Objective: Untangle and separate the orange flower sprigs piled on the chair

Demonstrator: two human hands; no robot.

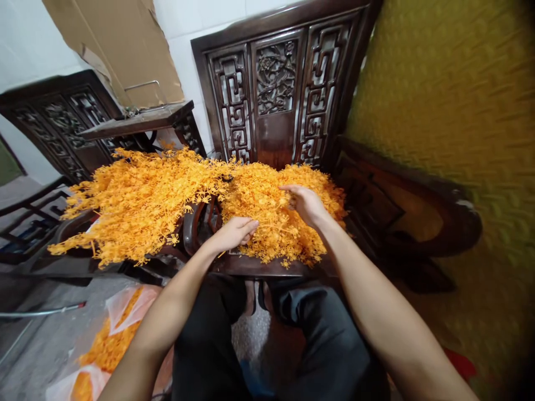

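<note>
Sprigs, bright orange, heap mid-frame under left hand and right hand, both loosely bent; whether pinching, I can't tell.

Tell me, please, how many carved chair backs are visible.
2: one chair back behind the orange flowers in the middle, another chair back at the far left. More may be hidden.

Dark carved wooden chairs stand before a white wall.
</note>
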